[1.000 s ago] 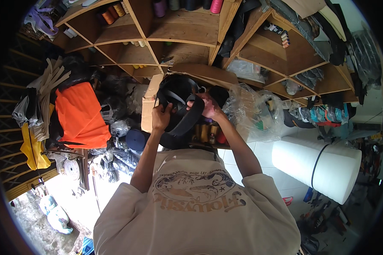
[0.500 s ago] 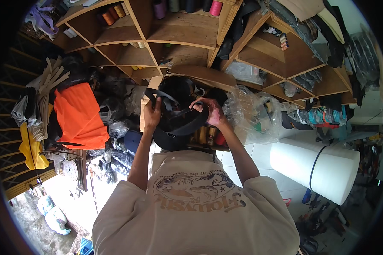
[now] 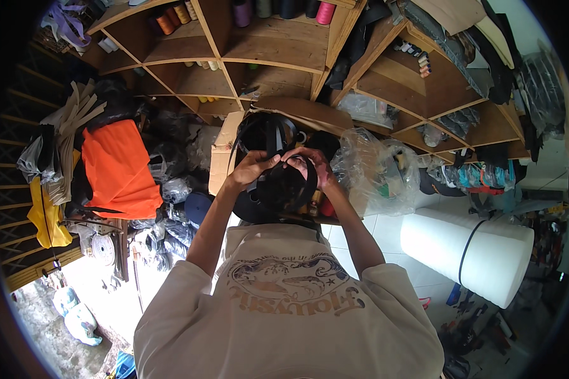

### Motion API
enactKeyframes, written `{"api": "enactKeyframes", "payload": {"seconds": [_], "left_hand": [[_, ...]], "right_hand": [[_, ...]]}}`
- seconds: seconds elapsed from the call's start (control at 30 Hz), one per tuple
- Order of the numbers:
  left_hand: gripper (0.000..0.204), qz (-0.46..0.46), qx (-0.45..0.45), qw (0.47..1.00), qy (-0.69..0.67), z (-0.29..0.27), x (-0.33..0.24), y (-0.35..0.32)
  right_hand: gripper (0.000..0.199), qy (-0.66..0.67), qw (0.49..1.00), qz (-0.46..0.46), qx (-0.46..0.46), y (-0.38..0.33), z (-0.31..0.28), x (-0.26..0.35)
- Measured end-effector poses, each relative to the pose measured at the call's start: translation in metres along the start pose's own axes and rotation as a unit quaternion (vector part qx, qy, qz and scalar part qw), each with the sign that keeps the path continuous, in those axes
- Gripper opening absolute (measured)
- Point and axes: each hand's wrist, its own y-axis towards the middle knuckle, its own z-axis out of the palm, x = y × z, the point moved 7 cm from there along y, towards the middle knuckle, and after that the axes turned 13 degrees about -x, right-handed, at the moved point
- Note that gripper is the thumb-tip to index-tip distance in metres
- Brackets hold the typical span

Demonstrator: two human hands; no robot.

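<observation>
My left hand (image 3: 253,168) is closed on a black strap, its thumb and fingertips pinching near the middle. Close beside it, my right hand (image 3: 314,167) curls its fingers round the same black strap (image 3: 311,184), which bends down in a loop on the right. The two sets of fingertips nearly meet. More black strap loops (image 3: 274,134) rise above the left hand. Beneath both hands lies dark material in an open cardboard box (image 3: 223,158). Thread spools (image 3: 314,203) show partly below my right hand; the strap's ends are hidden.
Wooden shelves (image 3: 275,47) with thread spools stand ahead. Clear plastic wrapping (image 3: 385,170) lies right of the box, and a white foam roll (image 3: 468,256) farther right. Orange fabric (image 3: 120,169) hangs at the left, near a dark blue cap (image 3: 198,207).
My left hand has moved right and slightly down, bringing it close to my right hand. The strap stretched between them now forms a smaller loop. My right hand has stayed nearly in place.
</observation>
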Motion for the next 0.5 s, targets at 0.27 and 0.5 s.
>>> {"api": "enactKeyframes", "payload": {"seconds": [0.27,0.5], "left_hand": [[0.036,-0.037,-0.040,0.996,-0.075,0.006,0.009,0.001],[0.040,0.158,-0.201,0.953,0.162,-0.011,-0.009,0.009]], "right_hand": [[0.009,-0.018,0.998,-0.027,-0.048,0.006,-0.007,0.007],[0.009,-0.161,0.983,-0.057,-0.067,0.003,-0.007,0.011]]}}
